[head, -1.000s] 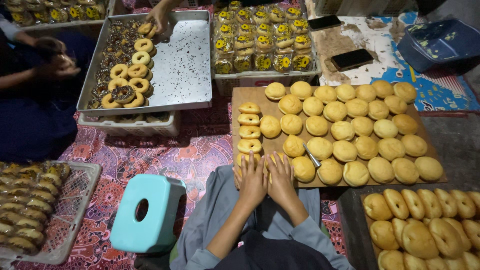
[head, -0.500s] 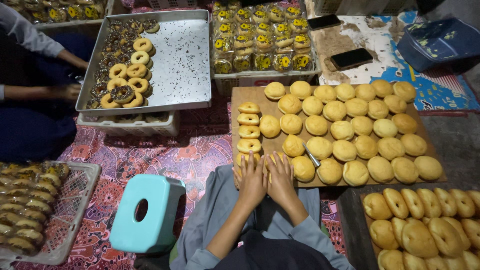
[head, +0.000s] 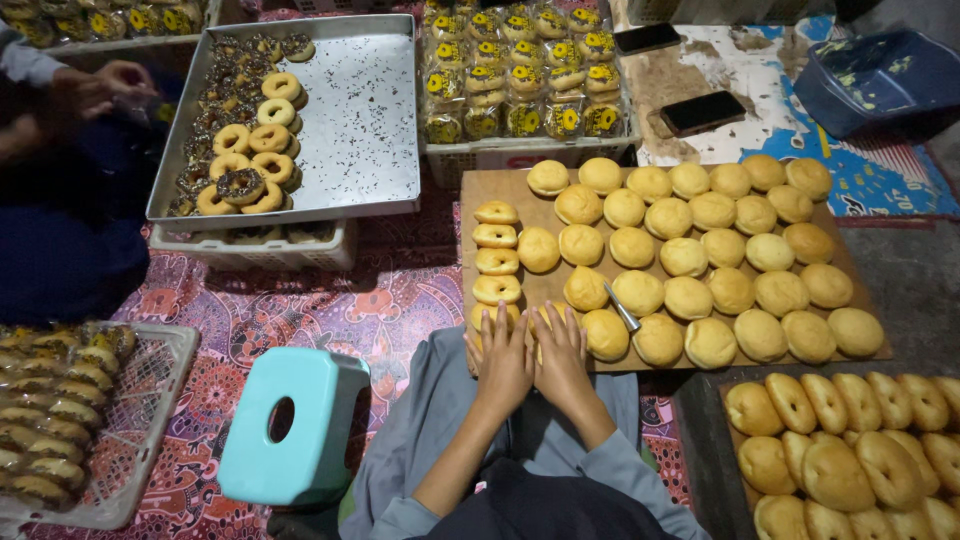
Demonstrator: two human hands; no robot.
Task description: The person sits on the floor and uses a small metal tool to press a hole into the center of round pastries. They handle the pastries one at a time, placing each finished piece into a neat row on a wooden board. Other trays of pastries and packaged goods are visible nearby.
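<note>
**Five rings shaped, a board full of rounds left**

Both hands lie flat, side by side, at the near edge of the wooden board: the left hand and the right hand press palm-down with fingers stretched forward and nearly together. Whether a piece of dough sits under them I cannot tell; neither hand has closed around anything.

Just ahead of the left fingertips, a column of ringed dough pieces runs up the board's left edge, five showing, the nearest partly under the fingers. These look finished with their holes. To their right lie the plain round dough balls, many rows of them, none with a hole, so most of the work seems left. A small metal tool rests among them, near the right hand.

Further right, a dark tray carries more plain rounds. Beyond the board, a metal tray holds glazed rings, a crate holds wrapped ones, and another person's hands work at far left. A turquoise stool stands on the patterned mat.
</note>
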